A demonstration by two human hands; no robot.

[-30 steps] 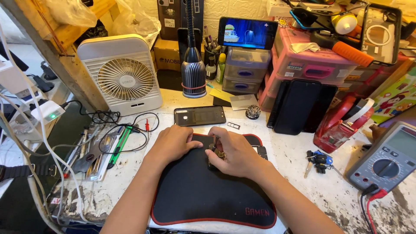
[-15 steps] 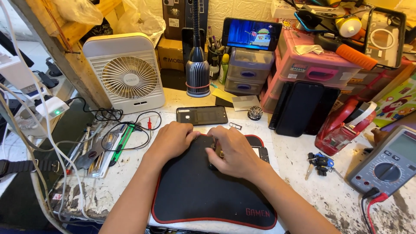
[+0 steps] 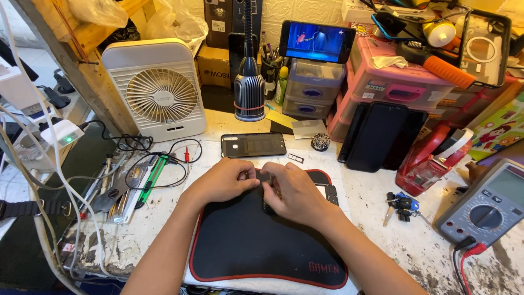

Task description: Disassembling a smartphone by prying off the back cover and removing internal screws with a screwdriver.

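- Small dark phone part is pinched between both hands at the mat's twelve o'clock edge — most of it is hidden.
- Left hand and right hand are pressed together around it.
- Opened phone is seen lying apart at twelve o'clock — work looks unfinished.
- Brown box with a dark label stands at eleven o'clock; pink drawers at one o'clock.

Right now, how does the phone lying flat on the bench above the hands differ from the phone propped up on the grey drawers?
The flat phone lies on the white bench, just beyond the left hand and right hand; the propped phone stands on its long edge atop the grey drawers. The flat phone shows a dark, unlit face; the propped phone's screen is lit with a blue picture. Both are dark slabs turned lengthwise.
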